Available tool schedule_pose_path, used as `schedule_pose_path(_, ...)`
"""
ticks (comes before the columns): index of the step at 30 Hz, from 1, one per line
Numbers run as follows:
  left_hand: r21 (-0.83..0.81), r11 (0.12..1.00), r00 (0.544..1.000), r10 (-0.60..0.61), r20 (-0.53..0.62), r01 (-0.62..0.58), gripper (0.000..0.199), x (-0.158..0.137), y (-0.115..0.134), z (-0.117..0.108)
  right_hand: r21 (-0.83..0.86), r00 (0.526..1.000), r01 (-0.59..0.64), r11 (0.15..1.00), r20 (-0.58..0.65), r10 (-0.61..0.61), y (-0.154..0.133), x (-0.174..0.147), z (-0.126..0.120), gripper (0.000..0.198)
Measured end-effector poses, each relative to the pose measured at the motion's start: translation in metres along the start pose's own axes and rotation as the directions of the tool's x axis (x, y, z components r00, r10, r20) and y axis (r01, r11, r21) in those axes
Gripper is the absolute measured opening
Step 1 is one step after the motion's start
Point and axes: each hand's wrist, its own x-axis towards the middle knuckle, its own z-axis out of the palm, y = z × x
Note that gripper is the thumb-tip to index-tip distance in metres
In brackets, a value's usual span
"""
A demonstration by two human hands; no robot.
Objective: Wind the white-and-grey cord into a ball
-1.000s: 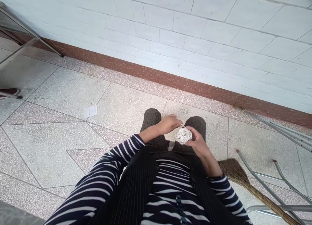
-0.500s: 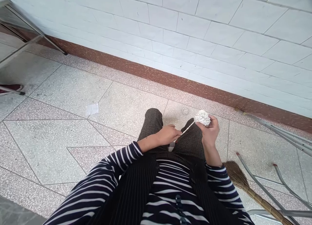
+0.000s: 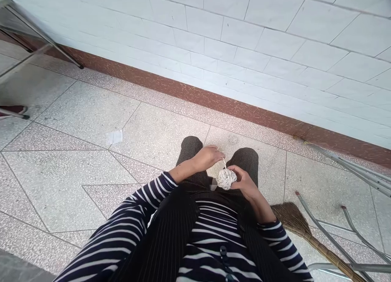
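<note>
White strand (image 3: 225, 163) and ball (image 3: 226, 180), one each, in two hands (image 3: 209, 157) (image 3: 247, 185).

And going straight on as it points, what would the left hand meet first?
Beyond the cord strand it pinches, the left hand would likely meet the right trouser knee, unless it passes above; depth is unclear.

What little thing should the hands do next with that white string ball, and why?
Maybe the left hand should lay the strand around the string ball. The strand runs up off the ball to the left hand, not yet flat against it, and the right hand holds the ball at its side, so it looks steady enough to wrap.
</note>
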Motion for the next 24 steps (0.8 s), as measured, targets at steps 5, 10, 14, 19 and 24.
schedule_pose_path(5,-0.22,0.971,0.996,-0.086,0.035,0.092,0.028,0.005,-0.004,0.015,0.278,0.997,0.064,0.958,-0.048,-0.053,-0.011,-0.012,0.006,0.055)
schedule_pose_path(10,-0.311,0.906,0.956,-0.247,0.16,0.287,0.036,-0.009,-0.005,0.04,0.299,0.936,0.265,0.917,-0.31,-0.17,-0.033,-0.006,-0.01,0.057)
schedule_pose_path(14,-0.197,0.965,0.972,-0.137,0.189,0.174,0.036,-0.023,0.007,0.036,-0.021,0.761,0.365,0.931,-0.57,-0.311,-0.042,0.017,-0.035,0.053)
schedule_pose_path(19,-0.009,1.0,0.994,0.025,0.11,-0.024,0.033,-0.021,0.022,0.004,-0.573,0.855,0.062,0.817,-0.392,-0.339,-0.017,0.031,-0.024,0.041)
schedule_pose_path(24,0.019,0.998,0.992,0.054,0.115,-0.056,0.025,-0.007,0.015,-0.008,-0.537,0.94,0.074,0.84,-0.243,-0.239,0.002,0.022,-0.003,0.035)
